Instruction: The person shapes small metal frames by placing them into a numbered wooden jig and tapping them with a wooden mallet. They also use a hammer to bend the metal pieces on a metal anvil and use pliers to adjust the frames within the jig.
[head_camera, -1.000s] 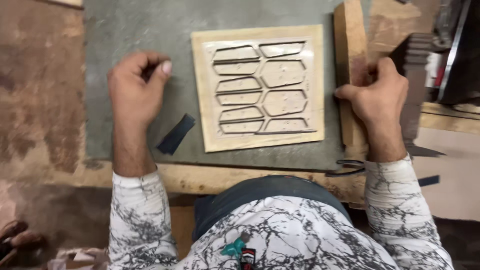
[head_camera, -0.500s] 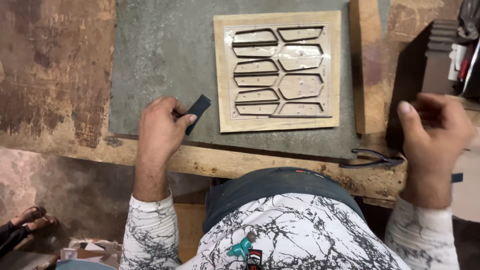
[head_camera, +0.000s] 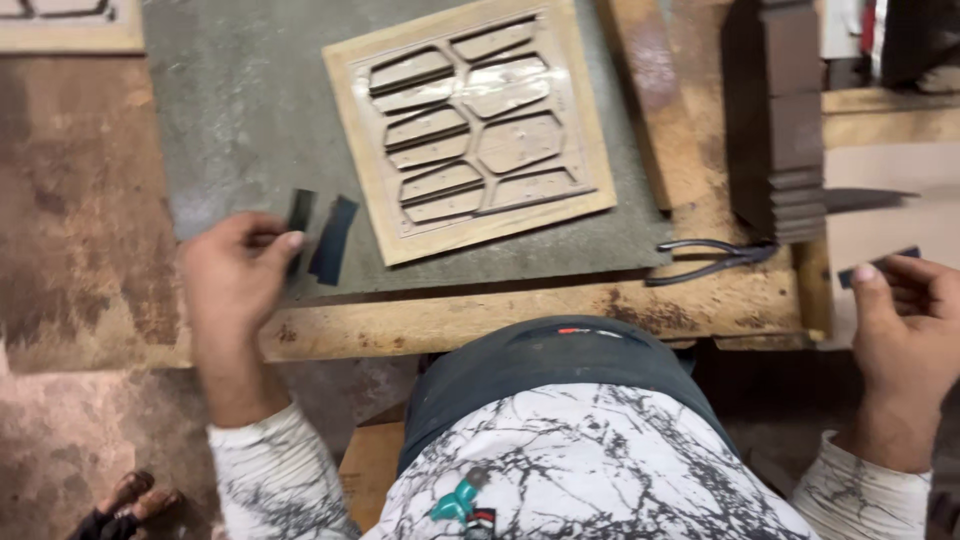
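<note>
Resting on the counter (head_camera: 230, 110) edge, left hand (head_camera: 235, 280) has its fingers (head_camera: 285, 243) pinched narrow on a small dark strip (head_camera: 298, 215). A second dark strip (head_camera: 332, 240) lies flat just beside it, touching or nearly so (cannot tell which). Both sit on the grey slab, near the lower left corner of the wooden mould (head_camera: 470, 125). Mould is a pale square frame with hexagon and bar-shaped recesses, tilted a little on the slab.

Right hand (head_camera: 905, 330) is off the counter's right end, fingers curled narrow around a thin dark piece (head_camera: 878, 265) of the same kind; only its tip shows past the thumb.

Between the hands: black pliers (head_camera: 710, 260) lying on the worn wooden front rail. A dark stepped block (head_camera: 775, 120) stands behind the pliers, with a wooden batten (head_camera: 645, 90) between it and the mould. Sandalled foot (head_camera: 125, 505) at lower left, on the floor.
</note>
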